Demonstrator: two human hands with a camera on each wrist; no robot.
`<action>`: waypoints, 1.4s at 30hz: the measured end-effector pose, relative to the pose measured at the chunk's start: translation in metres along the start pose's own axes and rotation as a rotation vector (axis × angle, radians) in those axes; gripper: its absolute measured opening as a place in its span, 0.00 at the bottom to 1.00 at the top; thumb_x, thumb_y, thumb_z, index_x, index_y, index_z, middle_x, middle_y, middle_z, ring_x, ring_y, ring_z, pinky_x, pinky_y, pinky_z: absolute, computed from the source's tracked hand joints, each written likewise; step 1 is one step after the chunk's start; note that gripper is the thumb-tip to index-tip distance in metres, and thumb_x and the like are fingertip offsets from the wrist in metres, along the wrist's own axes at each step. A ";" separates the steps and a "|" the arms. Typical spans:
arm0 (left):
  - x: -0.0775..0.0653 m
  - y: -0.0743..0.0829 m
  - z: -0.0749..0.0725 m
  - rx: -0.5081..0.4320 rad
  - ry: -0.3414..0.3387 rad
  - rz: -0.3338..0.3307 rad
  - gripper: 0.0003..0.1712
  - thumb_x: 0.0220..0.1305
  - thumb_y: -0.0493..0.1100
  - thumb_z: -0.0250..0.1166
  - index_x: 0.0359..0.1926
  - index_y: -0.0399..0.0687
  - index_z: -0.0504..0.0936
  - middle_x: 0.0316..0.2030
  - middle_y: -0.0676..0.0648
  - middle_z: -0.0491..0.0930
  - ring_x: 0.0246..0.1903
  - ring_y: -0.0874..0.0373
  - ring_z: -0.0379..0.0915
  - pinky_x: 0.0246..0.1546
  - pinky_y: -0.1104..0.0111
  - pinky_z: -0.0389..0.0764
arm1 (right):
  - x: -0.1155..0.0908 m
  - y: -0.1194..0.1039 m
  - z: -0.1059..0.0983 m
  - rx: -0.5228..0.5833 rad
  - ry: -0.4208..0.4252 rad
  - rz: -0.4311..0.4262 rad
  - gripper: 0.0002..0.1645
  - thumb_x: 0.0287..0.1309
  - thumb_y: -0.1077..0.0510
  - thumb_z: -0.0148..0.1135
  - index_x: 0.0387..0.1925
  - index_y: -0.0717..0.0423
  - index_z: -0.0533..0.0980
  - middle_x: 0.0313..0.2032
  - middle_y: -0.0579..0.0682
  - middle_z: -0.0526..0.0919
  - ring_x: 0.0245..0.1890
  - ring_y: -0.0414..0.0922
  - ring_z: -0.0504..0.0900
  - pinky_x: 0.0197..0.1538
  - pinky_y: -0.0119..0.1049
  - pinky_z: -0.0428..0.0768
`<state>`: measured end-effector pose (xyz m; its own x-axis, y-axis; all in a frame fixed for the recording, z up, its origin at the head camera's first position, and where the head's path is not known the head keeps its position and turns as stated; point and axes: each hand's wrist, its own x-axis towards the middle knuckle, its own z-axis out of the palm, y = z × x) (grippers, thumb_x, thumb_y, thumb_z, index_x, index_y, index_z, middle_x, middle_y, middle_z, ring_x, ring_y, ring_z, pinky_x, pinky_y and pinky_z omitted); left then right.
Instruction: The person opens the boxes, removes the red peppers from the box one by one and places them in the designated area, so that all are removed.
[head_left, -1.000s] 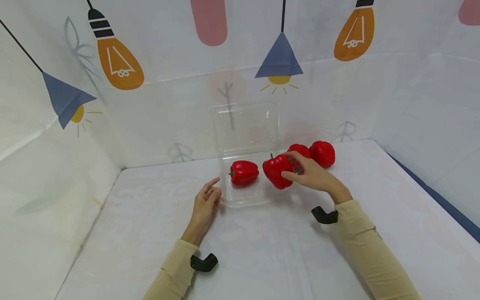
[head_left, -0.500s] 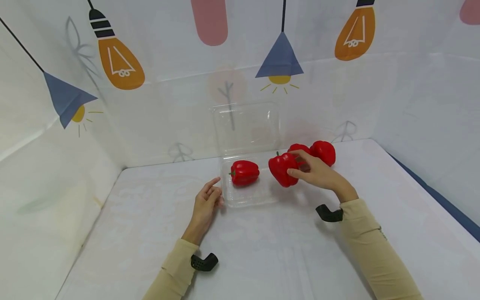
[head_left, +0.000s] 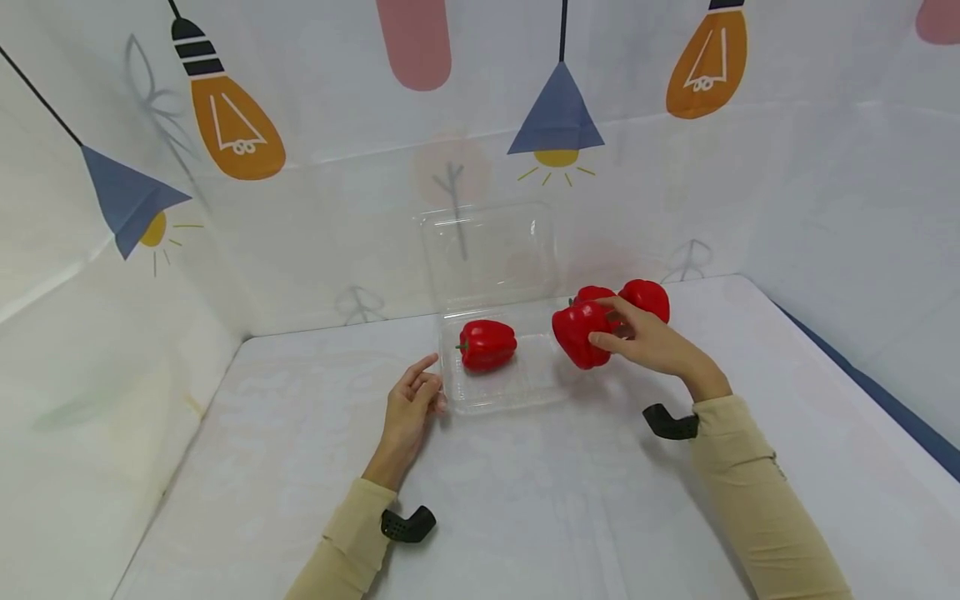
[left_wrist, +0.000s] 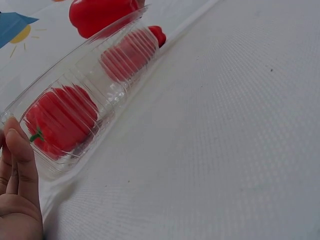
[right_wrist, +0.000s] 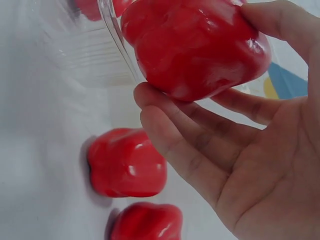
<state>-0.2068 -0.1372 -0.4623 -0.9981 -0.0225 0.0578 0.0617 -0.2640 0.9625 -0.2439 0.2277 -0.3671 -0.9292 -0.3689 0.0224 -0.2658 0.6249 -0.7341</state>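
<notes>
Rightward since the earlier frame, the held pepper has been carried by the right hand, from over the box to its right edge; the left hand has been kept at the left edge. Four peppers are counted in all: one gripped between the thumb and fingers of the right hand, one boxed pepper laid on its side with its green stem turned left, and two loose peppers set just beside each other on the table, behind the right hand. One box is seen, with its one lid raised in front of the wall. The left hand's fingertips are held at the left rim; whether the rim is pinched cannot be told.

Bare box floor is left between the boxed pepper and the right rim. The table's back edge is met by the wall just behind the box, and its right edge is lined by a navy strip. A wide stretch of table is seen in front of the box, between two sleeves. Two blue lamps and two orange bulbs are printed on the wall.
</notes>
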 end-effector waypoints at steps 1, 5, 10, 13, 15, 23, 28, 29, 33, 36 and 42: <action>0.000 0.000 0.000 0.002 0.003 -0.002 0.24 0.66 0.32 0.56 0.62 0.42 0.69 0.28 0.53 0.74 0.20 0.64 0.70 0.22 0.78 0.74 | -0.001 0.001 -0.001 0.004 -0.002 0.003 0.38 0.56 0.41 0.62 0.64 0.46 0.59 0.56 0.54 0.71 0.55 0.55 0.71 0.46 0.46 0.82; -0.001 0.001 0.000 0.001 0.009 -0.010 0.24 0.65 0.32 0.56 0.62 0.43 0.70 0.28 0.53 0.74 0.20 0.64 0.70 0.22 0.78 0.73 | -0.004 0.003 -0.007 0.015 -0.007 0.016 0.38 0.57 0.41 0.62 0.64 0.48 0.59 0.57 0.55 0.70 0.57 0.56 0.70 0.48 0.49 0.81; -0.001 0.001 0.000 -0.004 0.016 -0.007 0.24 0.65 0.32 0.57 0.62 0.44 0.71 0.28 0.53 0.74 0.19 0.65 0.70 0.22 0.78 0.73 | -0.009 0.007 -0.014 0.033 -0.028 0.022 0.37 0.59 0.42 0.59 0.64 0.50 0.58 0.58 0.55 0.69 0.59 0.57 0.68 0.50 0.52 0.79; -0.001 0.001 0.000 -0.006 0.019 -0.005 0.24 0.65 0.32 0.57 0.62 0.45 0.71 0.28 0.53 0.74 0.19 0.65 0.70 0.22 0.79 0.73 | -0.010 0.010 -0.015 0.056 -0.047 0.025 0.36 0.60 0.42 0.59 0.64 0.51 0.58 0.58 0.55 0.69 0.59 0.57 0.68 0.51 0.52 0.79; -0.001 0.001 0.000 -0.008 0.019 -0.002 0.24 0.65 0.32 0.57 0.62 0.44 0.71 0.28 0.53 0.74 0.19 0.65 0.70 0.22 0.79 0.72 | -0.011 0.011 -0.016 0.061 -0.053 0.029 0.36 0.60 0.43 0.59 0.64 0.51 0.58 0.57 0.55 0.69 0.58 0.57 0.68 0.50 0.52 0.79; 0.000 0.002 0.000 0.005 0.020 -0.006 0.24 0.65 0.32 0.57 0.62 0.43 0.70 0.29 0.53 0.74 0.19 0.65 0.69 0.22 0.79 0.72 | -0.014 0.014 -0.019 0.040 -0.066 0.047 0.37 0.59 0.44 0.60 0.64 0.53 0.58 0.57 0.57 0.69 0.58 0.57 0.67 0.49 0.51 0.80; 0.000 0.002 0.000 0.013 0.032 -0.007 0.23 0.65 0.32 0.57 0.61 0.44 0.71 0.28 0.52 0.74 0.19 0.65 0.69 0.22 0.79 0.72 | -0.016 0.017 -0.020 0.026 -0.078 0.080 0.38 0.58 0.43 0.60 0.63 0.54 0.58 0.56 0.58 0.70 0.57 0.56 0.68 0.48 0.50 0.81; 0.000 0.002 0.000 0.014 0.033 -0.005 0.23 0.65 0.32 0.57 0.61 0.44 0.72 0.28 0.52 0.74 0.19 0.65 0.69 0.22 0.78 0.72 | -0.016 0.018 -0.021 0.026 -0.081 0.085 0.39 0.57 0.43 0.61 0.63 0.54 0.58 0.56 0.58 0.70 0.57 0.56 0.68 0.48 0.49 0.81; -0.001 0.002 0.000 0.009 0.036 -0.002 0.23 0.65 0.32 0.57 0.61 0.44 0.72 0.28 0.52 0.74 0.18 0.65 0.69 0.22 0.78 0.72 | -0.017 0.022 -0.020 0.050 -0.099 0.099 0.40 0.57 0.45 0.62 0.63 0.56 0.58 0.56 0.60 0.70 0.57 0.57 0.69 0.47 0.48 0.82; -0.001 0.002 0.000 0.002 0.031 -0.006 0.23 0.65 0.32 0.57 0.61 0.43 0.71 0.28 0.52 0.74 0.19 0.65 0.70 0.22 0.78 0.72 | -0.017 0.025 -0.021 0.057 -0.120 0.114 0.39 0.57 0.45 0.62 0.63 0.58 0.58 0.57 0.61 0.69 0.57 0.58 0.69 0.48 0.47 0.82; -0.001 0.003 -0.001 -0.001 0.029 -0.020 0.23 0.65 0.32 0.57 0.61 0.44 0.71 0.28 0.52 0.74 0.19 0.65 0.70 0.22 0.79 0.73 | -0.017 0.029 -0.021 0.060 -0.152 0.147 0.40 0.58 0.45 0.61 0.64 0.59 0.57 0.58 0.63 0.68 0.56 0.57 0.71 0.48 0.46 0.82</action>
<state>-0.2058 -0.1388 -0.4600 -0.9985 -0.0452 0.0307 0.0417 -0.2656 0.9632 -0.2414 0.2670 -0.3746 -0.9062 -0.3790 -0.1876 -0.1099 0.6394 -0.7610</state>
